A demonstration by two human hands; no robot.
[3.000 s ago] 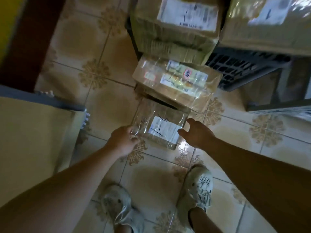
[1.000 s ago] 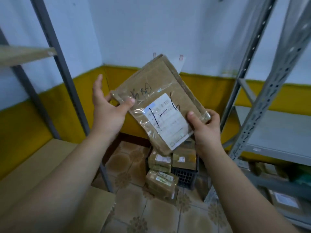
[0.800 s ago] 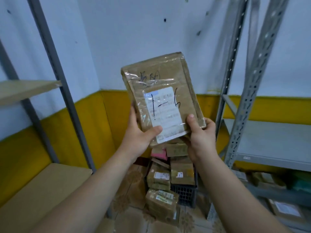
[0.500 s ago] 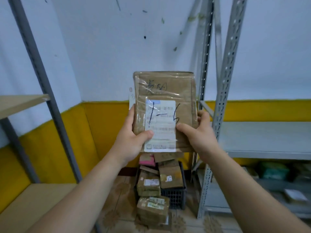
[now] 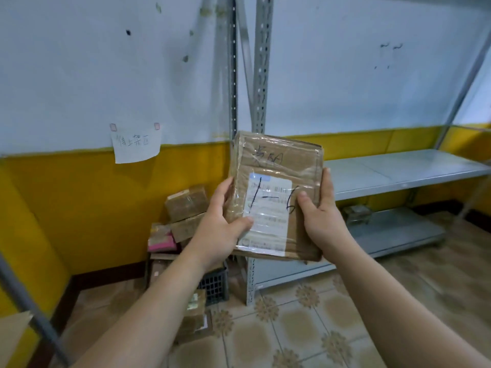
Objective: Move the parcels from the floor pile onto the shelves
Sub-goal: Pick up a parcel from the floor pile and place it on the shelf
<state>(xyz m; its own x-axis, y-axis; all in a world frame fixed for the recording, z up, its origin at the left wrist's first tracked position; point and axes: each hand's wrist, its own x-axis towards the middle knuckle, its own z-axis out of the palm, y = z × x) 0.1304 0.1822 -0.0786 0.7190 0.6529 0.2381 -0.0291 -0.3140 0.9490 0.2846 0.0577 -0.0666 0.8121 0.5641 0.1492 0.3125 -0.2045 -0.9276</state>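
Note:
A flat brown cardboard parcel (image 5: 276, 192) wrapped in clear tape, with a white label marked "1-6", is held upright in front of me. My left hand (image 5: 218, 229) grips its left edge, thumb across the label's lower corner. My right hand (image 5: 320, 219) grips its right edge, thumb on the front. Behind and below it, the floor pile of brown parcels (image 5: 186, 208) leans against the yellow wall, partly hidden by my left arm. A grey metal shelf (image 5: 403, 171) stands to the right, its boards bare except for something small on the lower one.
A perforated grey upright (image 5: 259, 75) rises just behind the parcel. A black crate (image 5: 215, 285) sits under the pile. A handwritten paper note (image 5: 135, 144) hangs on the wall. Another shelf post (image 5: 32, 309) crosses the lower left. The floor is patterned tile.
I lifted the parcel from the floor and stood up. Over the last second the view swung right toward the grey shelf, and the parcel turned upright in both hands.

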